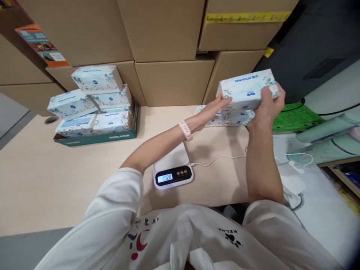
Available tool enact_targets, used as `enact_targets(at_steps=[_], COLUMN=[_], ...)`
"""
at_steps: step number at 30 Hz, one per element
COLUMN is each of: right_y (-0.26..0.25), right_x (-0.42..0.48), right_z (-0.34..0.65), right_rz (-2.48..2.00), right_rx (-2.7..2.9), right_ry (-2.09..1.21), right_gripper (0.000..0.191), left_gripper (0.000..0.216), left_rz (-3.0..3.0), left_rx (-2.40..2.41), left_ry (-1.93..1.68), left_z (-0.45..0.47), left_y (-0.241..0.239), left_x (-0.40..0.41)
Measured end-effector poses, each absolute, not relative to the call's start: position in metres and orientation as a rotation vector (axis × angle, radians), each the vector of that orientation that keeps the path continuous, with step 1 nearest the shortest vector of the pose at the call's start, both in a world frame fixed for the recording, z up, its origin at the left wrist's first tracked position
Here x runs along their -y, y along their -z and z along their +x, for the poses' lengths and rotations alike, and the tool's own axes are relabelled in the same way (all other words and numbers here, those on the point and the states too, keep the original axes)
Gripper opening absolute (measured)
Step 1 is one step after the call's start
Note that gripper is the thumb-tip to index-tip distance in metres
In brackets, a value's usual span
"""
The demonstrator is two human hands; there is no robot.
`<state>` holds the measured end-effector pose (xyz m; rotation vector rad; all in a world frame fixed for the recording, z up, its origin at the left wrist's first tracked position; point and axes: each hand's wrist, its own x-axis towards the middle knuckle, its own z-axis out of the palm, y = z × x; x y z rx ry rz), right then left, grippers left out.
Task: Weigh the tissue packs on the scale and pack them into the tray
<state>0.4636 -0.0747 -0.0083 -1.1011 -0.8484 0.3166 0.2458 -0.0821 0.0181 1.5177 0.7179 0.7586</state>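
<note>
A white and pale-blue tissue pack (246, 90) is held up at the right, above the desk. My right hand (268, 107) grips its right end with fingers wrapped round it. My left hand (215, 108) presses flat against its left end, a pale watch on that wrist. Under the held pack, more tissue packs (225, 118) lie on the desk. A small white scale (173, 170) sits in front of me, its display lit, partly hidden by my left forearm.
A green tray (97, 138) at the back left bears several stacked tissue packs (94, 99). Cardboard boxes (168, 48) line the wall behind. A white cable (219, 159) runs right from the scale. Green sheets (295, 116) and clutter lie at the right.
</note>
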Motion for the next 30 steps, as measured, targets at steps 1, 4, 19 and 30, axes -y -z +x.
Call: enact_targets(at_steps=[1,4,19,30], right_y=[0.006,0.012,0.000,0.002], right_x=[0.063,0.041,0.060,0.077], right_z=[0.481,0.521,0.418,0.082], right_rz=[-1.072,-0.948,-1.265,-1.132], right_rx=[0.851,1.033,1.029,2.224], right_ry=[-0.329,-0.547,-0.233,-1.112], right_gripper=[0.052,0.043,0.030,0.053], left_gripper=[0.063,0.064,0.036,0.023], left_rz=[1.448,1.370,1.530,1.500], left_rx=[-0.720,-0.733,-1.396,-2.580], left_ry=[-0.702,-0.590,-1.805,-0.916], left_z=[0.266,0.305,0.025,-0.159], left_y=[-0.021,-0.026,0.019,0.020], left_x=[0.072,0.062,0.133,0.150])
